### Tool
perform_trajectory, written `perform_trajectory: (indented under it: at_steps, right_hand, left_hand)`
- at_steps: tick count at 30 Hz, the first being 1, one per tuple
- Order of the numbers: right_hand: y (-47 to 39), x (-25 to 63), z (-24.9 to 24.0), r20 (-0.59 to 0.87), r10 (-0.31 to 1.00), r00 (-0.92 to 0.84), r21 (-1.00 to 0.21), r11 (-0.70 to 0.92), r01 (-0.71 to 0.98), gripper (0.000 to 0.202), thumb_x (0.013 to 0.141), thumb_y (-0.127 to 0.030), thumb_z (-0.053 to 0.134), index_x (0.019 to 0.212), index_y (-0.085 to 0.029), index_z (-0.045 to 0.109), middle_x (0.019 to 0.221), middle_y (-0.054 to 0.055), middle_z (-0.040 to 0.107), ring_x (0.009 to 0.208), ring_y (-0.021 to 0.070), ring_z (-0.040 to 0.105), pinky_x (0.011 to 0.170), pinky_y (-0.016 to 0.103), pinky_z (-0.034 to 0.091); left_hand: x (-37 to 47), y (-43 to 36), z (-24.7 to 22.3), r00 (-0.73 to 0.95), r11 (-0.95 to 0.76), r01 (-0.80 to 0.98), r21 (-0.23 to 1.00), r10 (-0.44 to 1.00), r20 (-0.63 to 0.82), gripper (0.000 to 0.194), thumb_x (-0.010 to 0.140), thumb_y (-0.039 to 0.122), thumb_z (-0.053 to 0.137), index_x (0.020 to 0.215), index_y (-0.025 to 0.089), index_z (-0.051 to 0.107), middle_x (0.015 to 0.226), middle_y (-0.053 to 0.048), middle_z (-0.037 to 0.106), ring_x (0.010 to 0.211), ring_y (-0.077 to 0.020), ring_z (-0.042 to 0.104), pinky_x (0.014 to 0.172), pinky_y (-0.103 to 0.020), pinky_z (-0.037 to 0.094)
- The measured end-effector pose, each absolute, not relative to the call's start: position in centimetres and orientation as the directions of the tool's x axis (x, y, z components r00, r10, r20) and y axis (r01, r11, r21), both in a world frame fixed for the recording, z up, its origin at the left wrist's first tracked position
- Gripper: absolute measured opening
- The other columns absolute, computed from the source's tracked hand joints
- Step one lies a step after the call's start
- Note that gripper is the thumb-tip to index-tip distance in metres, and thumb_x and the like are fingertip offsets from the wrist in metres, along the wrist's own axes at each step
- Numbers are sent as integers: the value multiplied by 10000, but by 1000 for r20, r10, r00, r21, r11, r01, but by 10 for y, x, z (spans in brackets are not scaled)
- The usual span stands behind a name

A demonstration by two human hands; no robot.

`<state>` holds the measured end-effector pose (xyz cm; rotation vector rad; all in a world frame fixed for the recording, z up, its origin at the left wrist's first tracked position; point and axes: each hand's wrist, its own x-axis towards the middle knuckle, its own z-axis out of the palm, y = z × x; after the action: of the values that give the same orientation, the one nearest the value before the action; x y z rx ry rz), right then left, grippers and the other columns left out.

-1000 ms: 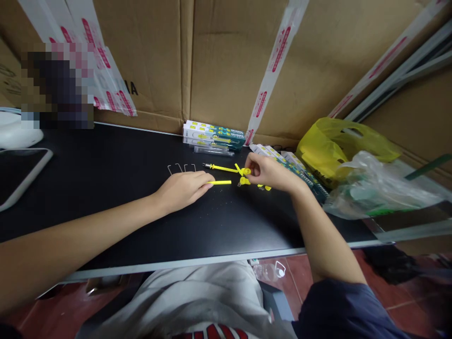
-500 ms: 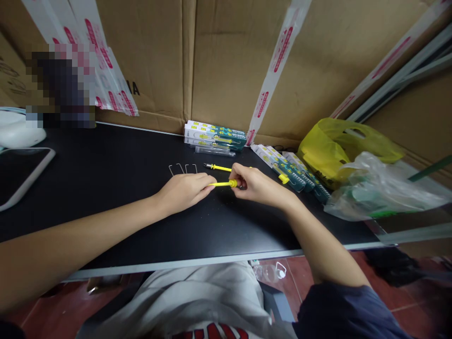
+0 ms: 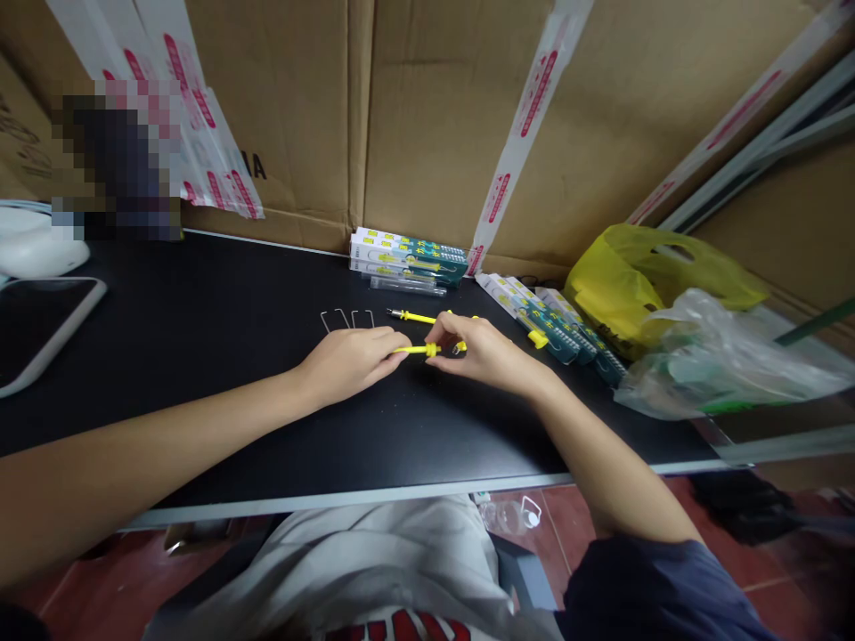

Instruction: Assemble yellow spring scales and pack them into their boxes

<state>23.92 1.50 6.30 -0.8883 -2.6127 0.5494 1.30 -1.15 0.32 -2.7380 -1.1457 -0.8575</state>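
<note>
My left hand (image 3: 357, 361) is closed on the left end of a thin yellow rod (image 3: 418, 350), held level just over the black table. At the rod's right end my right hand (image 3: 468, 349) pinches a yellow collar (image 3: 431, 350) between thumb and fingertips. A small yellow and metal piece (image 3: 458, 348) shows inside the curl of the right hand. Behind the hands lies a second yellow rod (image 3: 419, 318) with a dark metal tip, partly hidden by my right hand. Bent metal wires (image 3: 362, 315) lie just beyond my left hand.
Boxes (image 3: 407, 254) and clear tubes (image 3: 407, 287) lie at the back of the black table (image 3: 254, 454). More boxes (image 3: 554, 329), a yellow piece (image 3: 537, 339) and plastic bags (image 3: 621, 285) are at right. A white-edged device (image 3: 50, 329) is at left.
The yellow collar and my right fingertips have shifted slightly left along the rod, and the right hand's curl has opened a little, showing the small piece inside. My left hand keeps its hold.
</note>
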Motion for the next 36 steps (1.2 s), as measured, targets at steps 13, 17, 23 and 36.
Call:
perform_trajectory:
  at_steps: [13, 17, 23, 36]
  right_hand:
    - [14, 232, 49, 239, 631, -739, -566, 708, 422, 193, 820, -283, 662, 918, -190, 524, 884, 11, 623, 760, 124, 600, 720, 251, 506]
    - [13, 230, 47, 251, 638, -728, -586, 699, 410, 208, 817, -283, 666, 913, -192, 506, 896, 11, 614, 788, 128, 607, 746, 258, 510]
    - [8, 224, 42, 284, 649, -706, -552, 713, 433, 222, 827, -332, 665, 875, -190, 502, 833, 13, 604, 740, 131, 590, 688, 243, 484]
    - [18, 230, 38, 333, 648, -685, -585, 712, 389, 329, 849, -267, 634, 1146, -187, 518, 908, 20, 655, 748, 128, 623, 716, 264, 507]
  left_hand:
    - [13, -11, 4, 573, -731, 634, 252, 663, 482, 235, 955, 292, 419, 967, 191, 631, 878, -13, 697, 768, -143, 666, 649, -235, 428]
    - [13, -13, 6, 540, -683, 650, 333, 724, 429, 209, 939, 316, 431, 997, 188, 585, 885, -15, 696, 724, -146, 654, 611, -236, 408]
    - [14, -15, 11, 484, -572, 679, 461, 820, 306, 323, 907, 460, 450, 1068, 188, 517, 652, 41, 568, 548, -139, 553, 518, -233, 319]
    - [12, -10, 19, 308, -508, 468, 723, 861, 406, 230, 874, 220, 390, 909, 167, 612, 630, 41, 508, 565, -106, 471, 578, -236, 356]
